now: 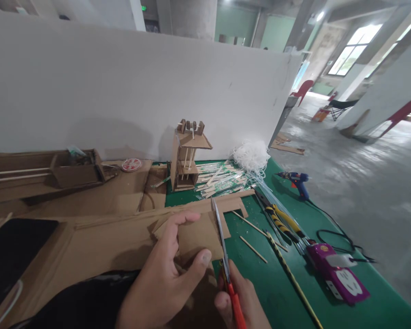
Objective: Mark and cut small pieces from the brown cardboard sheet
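My left hand [167, 269] holds a small brown cardboard piece [199, 235] near the middle front, thumb on its face and index finger curled at its upper left. My right hand [241, 299] is closed round the red handle of a pair of scissors [222, 237]. The scissors' blades point away from me, along the right edge of the cardboard piece. Behind the hands stands an upright cardboard model [176, 160] with a small axle on top and thin sticks inside.
Wrapped sticks [222, 178] and white string [251, 157] lie behind. On the green mat's right are pliers [277, 219], a blue glue gun [297, 182] and a purple power strip [339, 274]. Cardboard sheets, a cardboard box [77, 176] and a black slab [20, 256] lie left.
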Motion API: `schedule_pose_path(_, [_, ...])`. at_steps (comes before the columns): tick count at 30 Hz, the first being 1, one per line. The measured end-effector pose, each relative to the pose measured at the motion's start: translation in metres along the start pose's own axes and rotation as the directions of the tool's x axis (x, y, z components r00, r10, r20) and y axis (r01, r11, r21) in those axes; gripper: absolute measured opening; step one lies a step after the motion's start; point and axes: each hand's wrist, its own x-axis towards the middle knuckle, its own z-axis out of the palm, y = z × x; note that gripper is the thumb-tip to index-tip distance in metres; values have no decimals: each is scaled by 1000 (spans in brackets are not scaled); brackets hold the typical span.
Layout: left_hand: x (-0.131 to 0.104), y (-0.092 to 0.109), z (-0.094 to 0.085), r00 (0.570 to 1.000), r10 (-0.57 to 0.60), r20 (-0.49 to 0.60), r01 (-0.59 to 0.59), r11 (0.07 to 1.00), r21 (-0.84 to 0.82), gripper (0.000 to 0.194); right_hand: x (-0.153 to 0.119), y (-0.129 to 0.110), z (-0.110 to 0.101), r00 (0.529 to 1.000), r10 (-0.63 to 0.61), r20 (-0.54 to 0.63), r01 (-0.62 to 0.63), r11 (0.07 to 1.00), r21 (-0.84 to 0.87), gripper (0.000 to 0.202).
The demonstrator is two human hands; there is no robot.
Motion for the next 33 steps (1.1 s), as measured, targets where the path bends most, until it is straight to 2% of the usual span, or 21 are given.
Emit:
schedule_pose_path(3, [-1, 1, 0, 1000, -3, 5, 3, 1000, 8, 41, -3, -1, -1, 999, -31, -25, 29, 998, -62, 60])
schedule_pose_path(8, [-1, 1, 0, 998, -22, 52, 21, 1000, 20, 42, -3, -7, -8, 998, -60, 12, 61, 992, -109, 58])
schedule_pose_path(12, [-1, 1, 0, 999, -18, 49, 16, 999, 42, 41, 1, -8, -11, 997, -65, 48, 69, 993, -93, 57])
schedule_pose_path(18, [-2, 3, 1, 997, -41, 61, 40, 999, 25, 40, 3, 2, -6, 996, -77, 35, 76, 997, 7, 58])
schedule_pose_path(23, [-2, 3, 1, 998, -51, 40, 52, 999, -9, 40, 3, 8, -3, 999, -37, 29, 35, 999, 39, 58])
schedule_pose_path(29, [-1, 2, 2, 1000, -23, 18, 23, 1000, 21, 39, 4, 1, -3, 1000, 15, 16, -15, 1000, 13, 58])
schedule_pose_path(33, [0, 1, 3, 996, -82, 47, 85, 994, -71, 40, 4, 0, -6, 999, -2, 50, 2, 1000, -2, 55])
